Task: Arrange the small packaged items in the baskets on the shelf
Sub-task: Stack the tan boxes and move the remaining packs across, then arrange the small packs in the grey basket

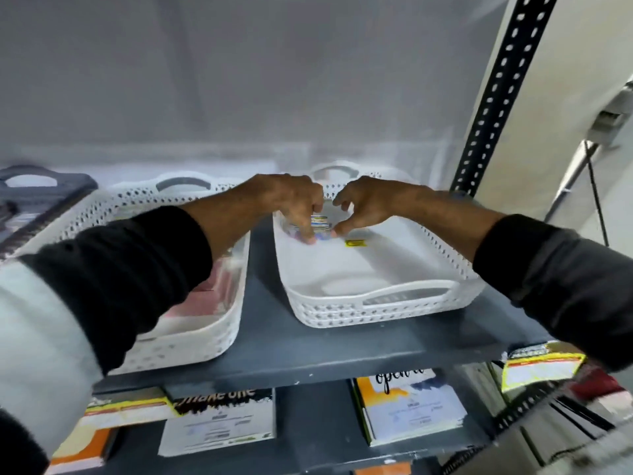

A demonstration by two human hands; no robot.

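Both hands inside the right white basket on the dark shelf.

Left hand and right hand pinched together on small packaged items at the far end; yellow label just beside, on the floor. Left white basket alongside, apart, with pink contents.

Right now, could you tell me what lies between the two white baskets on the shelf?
In the head view, only a bare strip of dark shelf separates the left basket from the right basket.
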